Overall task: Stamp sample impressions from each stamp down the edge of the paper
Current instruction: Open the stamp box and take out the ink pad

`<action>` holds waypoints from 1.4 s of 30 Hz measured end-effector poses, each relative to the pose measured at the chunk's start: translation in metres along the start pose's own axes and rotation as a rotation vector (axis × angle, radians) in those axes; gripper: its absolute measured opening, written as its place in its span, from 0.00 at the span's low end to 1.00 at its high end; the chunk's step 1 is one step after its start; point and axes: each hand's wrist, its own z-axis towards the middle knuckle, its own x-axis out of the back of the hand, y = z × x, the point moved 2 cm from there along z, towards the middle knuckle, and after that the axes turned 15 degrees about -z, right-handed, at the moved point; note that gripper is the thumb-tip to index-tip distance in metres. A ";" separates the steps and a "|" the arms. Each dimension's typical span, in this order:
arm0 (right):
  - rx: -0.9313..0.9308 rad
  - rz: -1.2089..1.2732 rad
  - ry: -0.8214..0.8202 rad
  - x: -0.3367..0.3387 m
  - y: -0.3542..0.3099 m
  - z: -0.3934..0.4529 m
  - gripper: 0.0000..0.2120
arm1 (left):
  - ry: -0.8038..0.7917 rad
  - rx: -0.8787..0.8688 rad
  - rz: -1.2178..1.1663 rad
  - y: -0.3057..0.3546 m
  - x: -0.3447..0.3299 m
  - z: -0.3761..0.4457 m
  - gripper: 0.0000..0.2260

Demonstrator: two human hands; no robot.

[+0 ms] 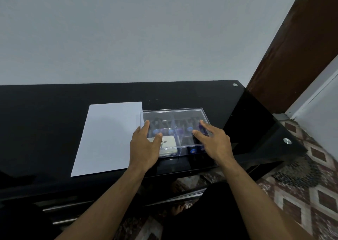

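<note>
A white sheet of paper (108,137) lies flat on the black glass table (45,111). Just right of the sheet stands a clear plastic box (182,152) holding several stamps with blue and purple ends (189,129) and a white ink pad case (169,146). The box's clear lid (173,115) hovers slightly above the box. My left hand (144,148) grips the lid's left side, with the thumb on top. My right hand (213,141) grips its right side. The stamps are blurred behind the plastic.
The table's front edge runs just below the box, and its right corner with round metal fittings (287,141) is close by. A pale wall stands behind the table. At the right are a brown door frame (292,53) and patterned floor tiles (301,194).
</note>
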 end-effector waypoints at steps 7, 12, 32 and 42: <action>0.017 -0.009 -0.016 0.000 0.002 0.000 0.28 | 0.002 0.019 0.004 -0.002 -0.001 -0.003 0.29; 0.000 0.003 -0.026 0.002 0.003 0.000 0.29 | 0.008 0.020 0.005 -0.001 -0.002 -0.004 0.30; 0.175 -0.362 0.128 -0.006 -0.001 0.014 0.10 | 0.275 -0.065 0.085 0.026 0.010 0.007 0.15; 0.175 -0.340 0.170 -0.001 -0.012 0.017 0.11 | 0.276 -0.061 0.063 0.028 0.005 0.003 0.18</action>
